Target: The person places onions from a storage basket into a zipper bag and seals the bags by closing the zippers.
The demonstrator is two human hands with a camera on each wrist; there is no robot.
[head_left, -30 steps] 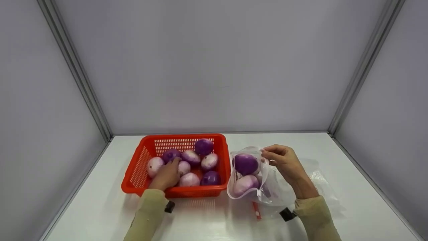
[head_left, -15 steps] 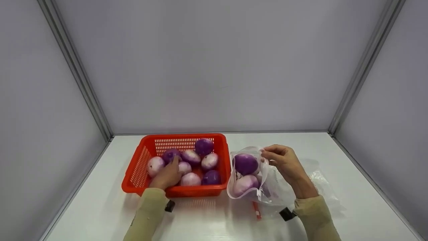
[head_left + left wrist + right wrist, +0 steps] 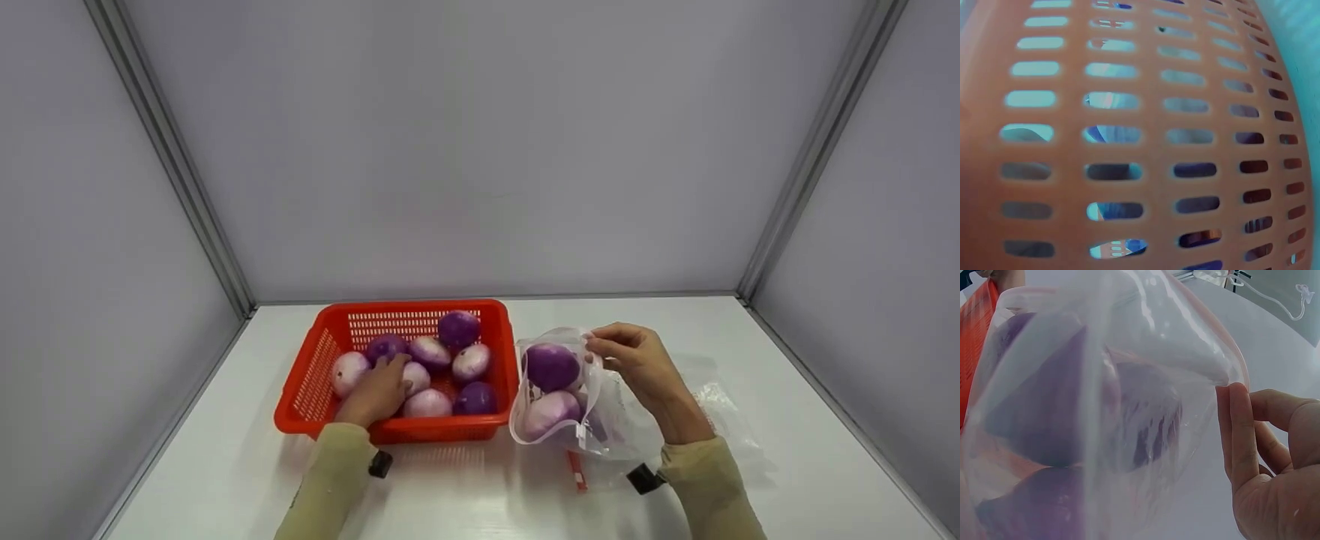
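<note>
A red plastic basket point(image 3: 442, 427) holds several purple-and-white onions point(image 3: 471, 363). My left hand point(image 3: 376, 391) is inside it, its fingers over the onions beside a pale onion point(image 3: 415, 379); what lies under the palm is hidden. The basket's slotted wall point(image 3: 1151, 152) fills the left wrist view and blocks that hand. To the right of the basket stands a clear zip bag point(image 3: 600, 405) with its mouth open and several onions point(image 3: 553, 367) inside. My right hand point(image 3: 637, 367) pinches the bag's rim between thumb and fingers, as the right wrist view point(image 3: 1275, 455) also shows.
More clear plastic point(image 3: 731, 427) lies flat on the white table point(image 3: 465, 502) at the right. A red-and-white strip point(image 3: 577, 471) is in front of the zip bag. Grey panels point(image 3: 487, 150) enclose the table at the back and both sides.
My left hand's fingers have shifted and spread slightly over the onions. The basket has moved a tiny bit to the right. My right hand keeps its pinch on the zip bag.
</note>
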